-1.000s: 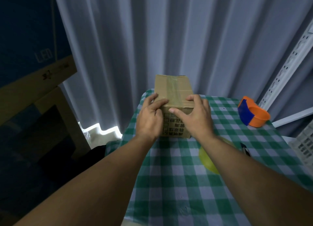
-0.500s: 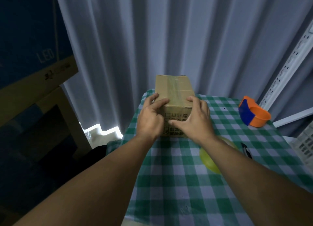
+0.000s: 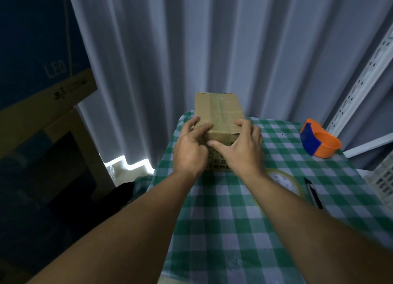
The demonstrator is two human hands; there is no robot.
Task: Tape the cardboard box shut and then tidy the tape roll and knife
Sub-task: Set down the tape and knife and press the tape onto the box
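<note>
**Head view.** The cardboard box (image 3: 221, 111) stands at the far edge of the counter (image 3: 234, 230), which is covered in a green and white checked cloth. The box's flaps are down, and a strip of clear tape (image 3: 215, 107) runs along the middle of its top and over the near edge.

Your left grip (image 3: 190, 151) holds the near left corner of the box. Its fingers are bent over the top edge and down the left side, and its thumb is hidden behind the hand. Your right grip (image 3: 242, 150) holds the near right corner, with its fingers curled over the top edge. Its thumb stretches leftward across the printed front face until it almost meets the left grip. Both forearms reach in from the bottom of the frame.

The tape roll (image 3: 285, 182) lies flat on the cloth just right of your right forearm, which partly covers it. The knife (image 3: 313, 193), dark and slim, lies just beside the roll on its right, apart from both grips.

An orange and blue container (image 3: 321, 139) sits near the far right corner of the counter, well apart from the box. A pale pleated curtain (image 3: 212, 49) hangs behind the counter. A perforated metal upright (image 3: 361, 81) and a white crate (image 3: 382, 181) stand at the right. A large carton marked "LED" (image 3: 42, 60) leans at the left.
</note>
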